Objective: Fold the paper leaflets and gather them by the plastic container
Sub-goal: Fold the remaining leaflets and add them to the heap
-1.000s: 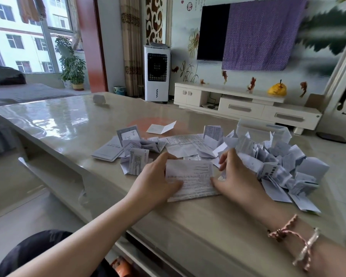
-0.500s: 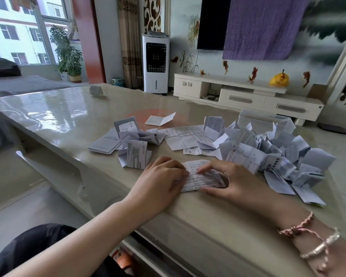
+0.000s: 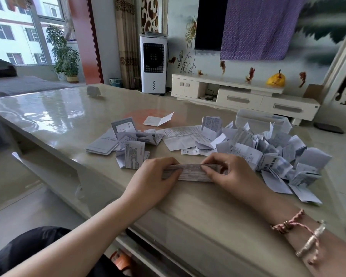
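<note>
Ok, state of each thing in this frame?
leaflet in hands: folded into a narrow strip, on the table
left hand: pinches the strip
right hand: pinches the strip
folded pile: heaped by the container
plastic container: upright, behind the pile
open sheet: unfolded, flat

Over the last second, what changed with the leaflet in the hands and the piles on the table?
The leaflet, a broad sheet lying flat a second ago, has been folded down into a narrow strip. The left hand and the right hand closed in and now pinch its ends. The folded heap by the plastic container and the smaller pile on the left stayed put.
</note>
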The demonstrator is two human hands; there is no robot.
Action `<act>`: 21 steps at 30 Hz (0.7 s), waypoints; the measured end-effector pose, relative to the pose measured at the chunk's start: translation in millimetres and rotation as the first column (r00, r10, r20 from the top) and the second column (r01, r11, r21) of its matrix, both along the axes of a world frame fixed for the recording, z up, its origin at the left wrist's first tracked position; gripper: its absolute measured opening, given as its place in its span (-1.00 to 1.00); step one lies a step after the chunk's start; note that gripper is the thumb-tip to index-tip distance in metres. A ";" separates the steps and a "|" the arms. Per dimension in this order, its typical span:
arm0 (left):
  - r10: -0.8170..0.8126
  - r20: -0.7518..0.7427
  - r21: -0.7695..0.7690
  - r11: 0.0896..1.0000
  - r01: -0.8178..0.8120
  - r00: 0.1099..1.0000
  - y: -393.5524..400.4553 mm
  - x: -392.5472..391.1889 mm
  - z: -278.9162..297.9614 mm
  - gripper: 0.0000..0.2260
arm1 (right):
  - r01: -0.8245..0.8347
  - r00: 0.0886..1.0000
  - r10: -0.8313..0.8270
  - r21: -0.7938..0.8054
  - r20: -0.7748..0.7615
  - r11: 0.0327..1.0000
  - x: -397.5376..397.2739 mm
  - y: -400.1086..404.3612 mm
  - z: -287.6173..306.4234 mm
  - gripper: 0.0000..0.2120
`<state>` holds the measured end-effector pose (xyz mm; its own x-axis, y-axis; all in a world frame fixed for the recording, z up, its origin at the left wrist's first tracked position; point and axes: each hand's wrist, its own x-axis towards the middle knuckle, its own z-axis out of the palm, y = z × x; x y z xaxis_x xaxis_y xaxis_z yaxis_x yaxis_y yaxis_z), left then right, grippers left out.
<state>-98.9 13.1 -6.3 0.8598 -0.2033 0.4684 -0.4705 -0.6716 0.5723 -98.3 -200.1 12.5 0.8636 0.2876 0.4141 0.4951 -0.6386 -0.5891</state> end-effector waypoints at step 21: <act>0.126 0.058 0.283 0.949 -0.138 0.990 -19.1 2.3 2.6 -0.86 | 0.174 0.981 -0.135 -0.329 0.138 0.928 7.1 9.9 -8.5 -0.78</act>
